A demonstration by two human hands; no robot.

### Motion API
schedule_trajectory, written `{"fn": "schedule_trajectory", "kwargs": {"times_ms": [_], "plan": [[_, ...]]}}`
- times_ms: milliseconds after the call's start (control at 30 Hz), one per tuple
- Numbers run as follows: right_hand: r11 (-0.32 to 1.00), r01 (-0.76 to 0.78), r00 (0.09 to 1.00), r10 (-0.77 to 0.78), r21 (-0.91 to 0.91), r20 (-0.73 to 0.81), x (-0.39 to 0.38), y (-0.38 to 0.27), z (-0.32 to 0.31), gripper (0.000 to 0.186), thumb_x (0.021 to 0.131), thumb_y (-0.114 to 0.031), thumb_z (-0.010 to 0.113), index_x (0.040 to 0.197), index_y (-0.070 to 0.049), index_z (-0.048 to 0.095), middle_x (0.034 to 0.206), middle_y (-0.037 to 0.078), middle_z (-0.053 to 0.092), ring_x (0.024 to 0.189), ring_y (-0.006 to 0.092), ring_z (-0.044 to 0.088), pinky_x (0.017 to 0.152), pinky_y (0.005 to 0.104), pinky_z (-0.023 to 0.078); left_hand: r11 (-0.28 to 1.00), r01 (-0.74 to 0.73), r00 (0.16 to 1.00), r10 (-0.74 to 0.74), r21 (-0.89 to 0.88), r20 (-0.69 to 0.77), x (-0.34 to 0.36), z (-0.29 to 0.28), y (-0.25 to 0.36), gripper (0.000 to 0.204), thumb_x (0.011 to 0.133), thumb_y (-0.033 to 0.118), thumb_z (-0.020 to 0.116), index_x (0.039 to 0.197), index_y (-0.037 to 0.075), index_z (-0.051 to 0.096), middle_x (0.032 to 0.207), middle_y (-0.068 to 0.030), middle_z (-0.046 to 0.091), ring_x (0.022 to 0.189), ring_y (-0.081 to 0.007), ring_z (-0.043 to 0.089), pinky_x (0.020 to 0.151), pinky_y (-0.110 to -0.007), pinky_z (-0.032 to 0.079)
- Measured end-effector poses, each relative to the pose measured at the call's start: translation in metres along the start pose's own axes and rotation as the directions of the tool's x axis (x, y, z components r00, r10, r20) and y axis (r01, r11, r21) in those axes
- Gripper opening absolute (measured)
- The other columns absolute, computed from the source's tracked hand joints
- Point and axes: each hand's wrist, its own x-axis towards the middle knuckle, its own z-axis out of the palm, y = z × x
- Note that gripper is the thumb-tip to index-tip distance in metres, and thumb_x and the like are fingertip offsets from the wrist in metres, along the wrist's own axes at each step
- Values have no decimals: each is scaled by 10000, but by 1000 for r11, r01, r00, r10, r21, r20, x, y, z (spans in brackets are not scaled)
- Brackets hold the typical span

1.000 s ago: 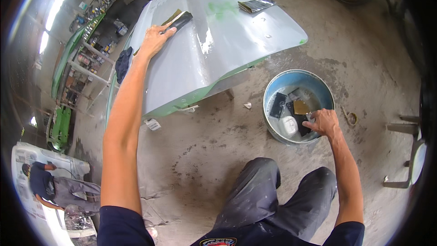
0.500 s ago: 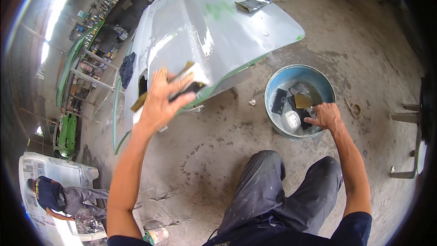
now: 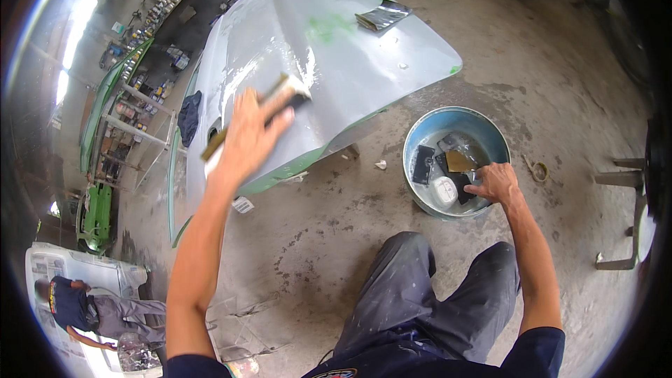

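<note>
My left hand (image 3: 245,141) grips a long sanding block (image 3: 292,89) wrapped in brownish sandpaper, its fingers and thumb spread along the sides. The block lies against the wet grey surface of a car hood (image 3: 350,63), which has green patches and a green edge. My right hand (image 3: 497,182) reaches over the right rim of a blue tub (image 3: 416,134), fingers bent down inside and thumb pointing left. What those fingers hold, if anything, is hidden. In the tub's water lie dark pads (image 3: 423,165), a tan sandpaper piece (image 3: 460,162) and a rounded white object (image 3: 444,191).
A dark shiny sheet (image 3: 383,15) rests on the hood's far right part; a dark cloth (image 3: 189,117) hangs at its left. A tape roll (image 3: 539,171) lies right of the tub. Farther right stands a stool (image 3: 621,180). Another person (image 3: 77,304) works at lower left.
My left hand has slid slightly up the hood with the sanding block. The right hand stays at the tub's rim. The view has shifted a little.
</note>
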Motion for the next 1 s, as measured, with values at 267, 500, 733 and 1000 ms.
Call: {"fn": "schedule_trajectory", "kwargs": {"times_ms": [267,500,733,1000], "plan": [[998,-52,997,51,26,57,7,-3,-5,633,845,-702,764,1158,-164,875,943,158,830,918,330,801,905,438,608,995,38,998,-42,-90,-43,98,19,-87,582,1061,542,613,1495,166,708,1218,-262,576,1221,-424,577,1124,-505,439],[999,-13,999,14,35,-31,1,-1,-2,626,860,-682,767,1170,-148,869,902,159,826,902,334,804,904,448,612,989,141,986,-135,55,-98,117,25,-60,574,1057,522,625,1486,152,710,1206,-250,566,1204,-430,589,1094,-518,462],[999,27,999,-28,24,39,0,-5,-13,657,864,-699,746,1181,-136,864,931,166,828,917,326,804,901,434,612,990,-24,996,35,-140,78,-53,-16,18,592,1032,507,696,1544,212,666,1214,-262,541,1222,-435,569,1111,-522,450],[999,12,1000,-12,43,-5,6,6,4,628,869,-675,757,1160,-130,868,904,169,823,892,325,803,875,430,609,948,314,949,-313,-55,26,157,19,-70,686,971,629,686,1493,185,704,1367,-325,630,1324,-464,616,1139,-531,472]]}}
